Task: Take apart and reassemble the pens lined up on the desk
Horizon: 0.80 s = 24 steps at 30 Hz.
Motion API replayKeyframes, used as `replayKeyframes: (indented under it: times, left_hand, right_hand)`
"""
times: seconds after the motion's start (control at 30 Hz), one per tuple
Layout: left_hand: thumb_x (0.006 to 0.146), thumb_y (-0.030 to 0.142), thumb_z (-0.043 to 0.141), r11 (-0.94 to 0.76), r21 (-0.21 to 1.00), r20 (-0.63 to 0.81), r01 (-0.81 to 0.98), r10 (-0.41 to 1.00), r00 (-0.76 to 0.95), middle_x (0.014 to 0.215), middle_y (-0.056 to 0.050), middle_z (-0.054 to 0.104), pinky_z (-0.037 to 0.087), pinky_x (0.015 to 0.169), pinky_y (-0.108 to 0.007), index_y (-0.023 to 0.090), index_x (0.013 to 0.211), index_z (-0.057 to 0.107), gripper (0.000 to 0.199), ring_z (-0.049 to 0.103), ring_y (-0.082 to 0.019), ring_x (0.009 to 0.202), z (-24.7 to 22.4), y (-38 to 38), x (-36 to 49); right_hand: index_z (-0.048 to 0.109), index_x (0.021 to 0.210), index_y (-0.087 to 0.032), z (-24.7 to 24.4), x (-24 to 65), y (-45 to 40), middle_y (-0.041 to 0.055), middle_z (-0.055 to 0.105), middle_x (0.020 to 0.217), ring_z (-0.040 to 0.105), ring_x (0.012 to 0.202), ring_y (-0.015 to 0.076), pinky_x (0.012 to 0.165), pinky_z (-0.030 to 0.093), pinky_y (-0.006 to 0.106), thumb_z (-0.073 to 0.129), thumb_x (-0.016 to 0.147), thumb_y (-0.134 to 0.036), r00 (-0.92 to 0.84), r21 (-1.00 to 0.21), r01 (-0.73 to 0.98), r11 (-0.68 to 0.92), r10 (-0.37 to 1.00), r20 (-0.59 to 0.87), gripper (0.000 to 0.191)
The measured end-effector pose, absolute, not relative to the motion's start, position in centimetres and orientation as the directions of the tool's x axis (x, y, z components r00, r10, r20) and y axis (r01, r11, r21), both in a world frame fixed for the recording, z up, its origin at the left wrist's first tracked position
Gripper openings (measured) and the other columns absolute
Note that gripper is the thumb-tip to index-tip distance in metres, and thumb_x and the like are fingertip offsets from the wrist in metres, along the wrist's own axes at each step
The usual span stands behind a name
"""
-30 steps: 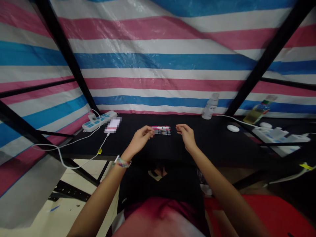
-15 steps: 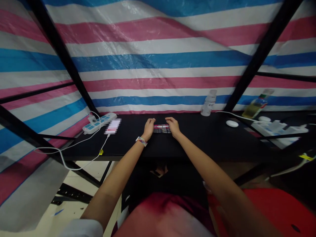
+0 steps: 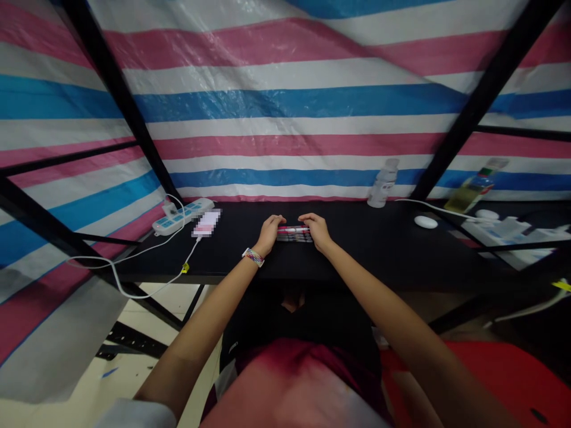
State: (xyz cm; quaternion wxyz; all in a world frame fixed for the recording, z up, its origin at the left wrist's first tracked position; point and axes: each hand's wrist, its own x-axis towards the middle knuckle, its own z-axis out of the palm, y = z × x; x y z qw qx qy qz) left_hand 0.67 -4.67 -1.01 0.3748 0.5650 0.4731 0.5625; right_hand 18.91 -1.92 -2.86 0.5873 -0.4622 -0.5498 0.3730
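A bundle of slim, pen-like sticks (image 3: 294, 235), some pink and white and some dark, lies crosswise low over the black desk. They look like pens, but they are too small to be sure. My left hand (image 3: 267, 233) wraps round the left end of the bundle, a braided bracelet on its wrist. At the right end my right hand (image 3: 318, 230) curls round in the same way. Both sets of fingers hide the bundle's ends. I cannot tell whether the bundle rests on the desk.
On the black desk (image 3: 241, 255), a phone (image 3: 207, 223) charges by a power strip (image 3: 182, 216) at the left. A clear bottle (image 3: 382, 184) and a white rounded object (image 3: 425, 222) stand right, beyond them a yellowish bottle (image 3: 473, 190). A red stool (image 3: 495, 380) is below right.
The view has shifted slightly. Both hands stay at the bundle's two ends, with the fingers only slightly moved.
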Motion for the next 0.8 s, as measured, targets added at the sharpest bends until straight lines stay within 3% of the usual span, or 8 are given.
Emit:
replayKeyframes:
  times: [0.37,0.6,0.8]
  left_hand:
    - [0.094,0.023,0.057,-0.306,0.924,0.335,0.231,0.937,-0.098,0.095,-0.008,0.078,0.053,0.100,-0.036,0.019,0.081,0.073,0.021,0.072,-0.025,0.102,-0.9,-4.9,0.6]
    - [0.084,0.005,0.062,-0.332,0.862,0.379,0.384,0.924,-0.049,0.099,-0.008,0.080,0.053,0.103,-0.040,0.019,0.088,0.081,0.024,0.072,-0.025,0.100,-1.0,-5.4,0.7]
    - [0.085,-0.001,0.060,-0.383,0.726,0.442,0.571,0.896,0.038,0.104,-0.009,0.082,0.056,0.104,-0.042,0.020,0.091,0.084,0.032,0.074,-0.026,0.101,-1.4,-5.2,0.7]
  right_hand:
    - [0.077,0.077,-0.024,-2.1,18.9,-3.2,0.0048,0.078,0.086,0.070,0.092,0.0284,0.095,0.052,0.042,0.062,0.077,-0.023,0.098,-0.915,0.238,0.326,0.929,0.357,0.015]
    - [0.077,0.075,-0.022,-2.2,18.8,-4.0,0.0095,0.073,0.088,0.061,0.097,0.0291,0.098,0.048,0.042,0.064,0.089,-0.016,-0.159,-0.566,0.631,0.530,0.803,0.574,0.020]
    - [0.078,0.079,-0.021,-2.5,18.7,-4.1,0.0095,0.073,0.088,0.060,0.098,0.0291,0.095,0.049,0.041,0.065,0.091,-0.012,-0.208,-0.489,0.683,0.542,0.786,0.582,0.021]
